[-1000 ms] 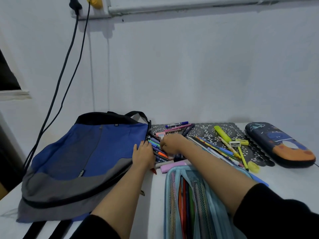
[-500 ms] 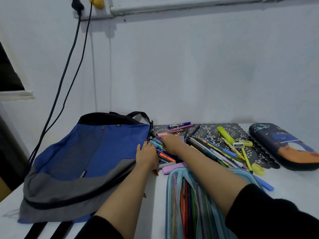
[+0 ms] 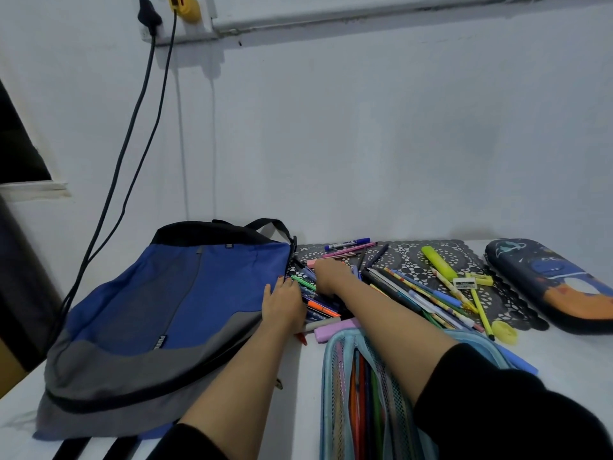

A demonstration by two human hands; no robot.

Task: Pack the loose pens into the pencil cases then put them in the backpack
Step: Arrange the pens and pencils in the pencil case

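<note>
Left hand [image 3: 283, 302]: fingers extended and relaxed, laid flat on the near-left part of the heap of loose coloured pens and markers [image 3: 318, 303], gripping nothing. Right hand [image 3: 328, 277]: knuckles up over the same heap, fingers bent down among the pens. The fingertips are hidden, so whether anything is grasped cannot be determined. Both forearms are bare, with black sleeves at the near edge of view. The heap lies across the left end of the black lace-patterned mat [image 3: 414, 257] and spills off its near-left corner. Further pens and pencils lie fanned across the mat's middle, with a yellow-green highlighter [image 3: 439, 262] and a white eraser [image 3: 465, 283] toward its right end. A lilac highlighter [image 3: 335, 329] lies just off the mat's near-left corner. Directly in front of the mat, under the right forearm, a light-blue mesh pencil case [image 3: 328, 376] lies open with several pens inside. Right of the mat, a dark hard-shell pencil case with a space print [image 3: 557, 287] lies closed. Left of the mat, at its edge, a blue and grey fabric backpack [image 3: 172, 310] lies flat. All rest on a white table [image 3: 298, 410]. Two dark cables [image 3: 145, 79] hang down the wall behind the mat, to its left.
</note>
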